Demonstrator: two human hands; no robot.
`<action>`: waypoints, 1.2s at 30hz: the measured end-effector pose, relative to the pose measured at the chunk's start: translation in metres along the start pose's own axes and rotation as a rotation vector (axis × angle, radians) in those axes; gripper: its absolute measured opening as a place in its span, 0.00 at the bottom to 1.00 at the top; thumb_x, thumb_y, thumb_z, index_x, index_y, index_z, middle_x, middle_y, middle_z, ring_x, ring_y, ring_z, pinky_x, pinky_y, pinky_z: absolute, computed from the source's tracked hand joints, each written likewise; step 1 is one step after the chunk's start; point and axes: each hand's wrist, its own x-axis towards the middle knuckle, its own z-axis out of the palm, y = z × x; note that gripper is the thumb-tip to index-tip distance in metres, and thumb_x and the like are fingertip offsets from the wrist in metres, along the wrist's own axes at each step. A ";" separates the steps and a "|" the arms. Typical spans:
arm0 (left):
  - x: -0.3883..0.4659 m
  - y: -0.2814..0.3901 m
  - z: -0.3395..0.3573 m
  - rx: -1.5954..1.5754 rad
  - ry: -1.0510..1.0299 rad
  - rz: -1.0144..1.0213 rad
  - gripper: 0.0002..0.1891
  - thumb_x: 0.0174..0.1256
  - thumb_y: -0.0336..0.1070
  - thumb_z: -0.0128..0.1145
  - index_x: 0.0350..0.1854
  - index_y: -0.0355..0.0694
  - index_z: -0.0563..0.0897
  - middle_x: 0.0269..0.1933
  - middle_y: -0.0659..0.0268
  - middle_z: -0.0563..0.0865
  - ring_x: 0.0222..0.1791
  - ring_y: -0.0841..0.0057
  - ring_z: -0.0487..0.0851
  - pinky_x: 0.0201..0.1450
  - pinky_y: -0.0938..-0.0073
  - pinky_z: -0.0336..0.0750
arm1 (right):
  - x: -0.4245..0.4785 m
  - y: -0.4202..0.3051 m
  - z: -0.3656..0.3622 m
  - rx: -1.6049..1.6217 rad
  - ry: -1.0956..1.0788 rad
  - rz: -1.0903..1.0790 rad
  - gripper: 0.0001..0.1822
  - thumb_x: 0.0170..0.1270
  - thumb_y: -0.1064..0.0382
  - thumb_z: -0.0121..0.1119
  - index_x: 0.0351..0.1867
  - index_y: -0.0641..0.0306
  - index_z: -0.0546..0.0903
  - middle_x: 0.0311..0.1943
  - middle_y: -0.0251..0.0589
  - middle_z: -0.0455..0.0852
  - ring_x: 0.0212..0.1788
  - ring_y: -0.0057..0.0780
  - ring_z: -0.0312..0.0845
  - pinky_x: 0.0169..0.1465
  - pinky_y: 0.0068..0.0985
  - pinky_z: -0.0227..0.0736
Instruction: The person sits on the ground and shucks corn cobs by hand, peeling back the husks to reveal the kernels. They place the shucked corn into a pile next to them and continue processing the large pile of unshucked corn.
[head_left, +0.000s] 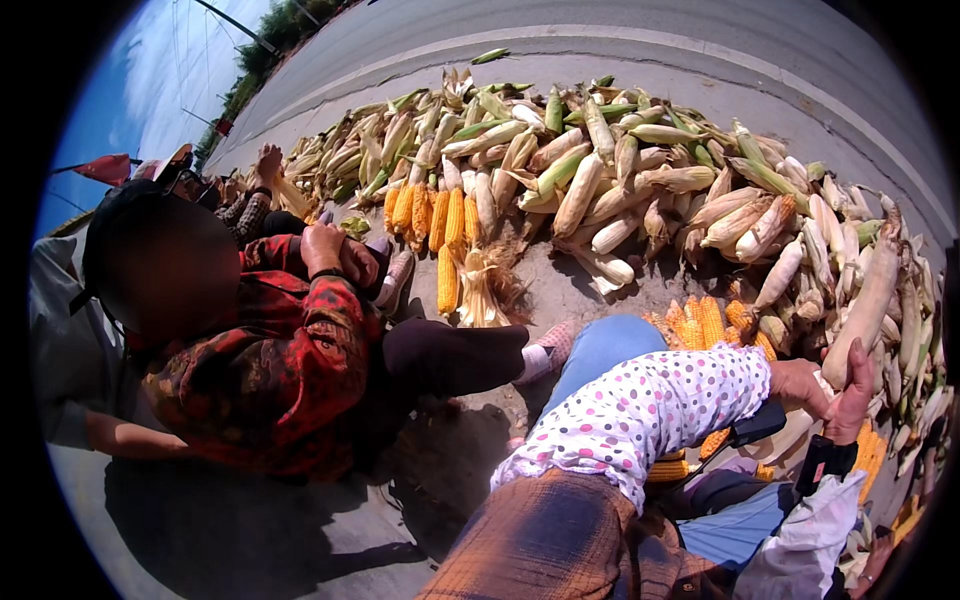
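Note:
Both my hands are at the right, around the lower end of a long ear of corn still wrapped in pale dry husk, its tip pointing up and away. My right hand grips the ear near its base, thumb raised along it. Beside it, my left hand is closed at the ear's bottom end, where a strip of husk shows; its fingertips are partly hidden. Bare yellow cobs lie just beyond my left forearm, which wears a polka-dot sleeve. More bare cobs lie right of my right wrist.
A long heap of unhusked corn curves from the left around to the right, along a paved road. Close on my left sits a person in a red and black jacket. Bare cobs and loose husk lie ahead.

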 end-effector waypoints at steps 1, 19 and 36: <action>-0.002 0.001 0.000 0.035 0.010 -0.017 0.23 0.43 0.33 0.72 0.46 0.41 0.82 0.40 0.67 0.84 0.43 0.77 0.79 0.50 0.75 0.73 | -0.001 0.000 0.003 -0.005 0.011 0.007 0.22 0.61 0.52 0.63 0.47 0.66 0.74 0.34 0.39 0.81 0.35 0.28 0.79 0.42 0.24 0.75; -0.032 0.046 0.031 0.631 0.485 0.082 0.11 0.54 0.43 0.61 0.34 0.42 0.84 0.36 0.59 0.86 0.44 0.68 0.84 0.43 0.67 0.75 | -0.008 -0.005 0.001 0.050 -0.301 0.175 0.26 0.56 0.56 0.65 0.52 0.73 0.76 0.48 0.47 0.82 0.50 0.33 0.78 0.60 0.31 0.69; -0.012 0.058 0.004 -0.191 0.444 0.258 0.27 0.46 0.33 0.65 0.50 0.32 0.70 0.41 0.58 0.78 0.40 0.72 0.79 0.45 0.71 0.75 | -0.001 0.022 0.014 -0.512 -0.088 -0.111 0.26 0.52 0.64 0.65 0.54 0.63 0.71 0.46 0.36 0.77 0.46 0.25 0.75 0.51 0.23 0.71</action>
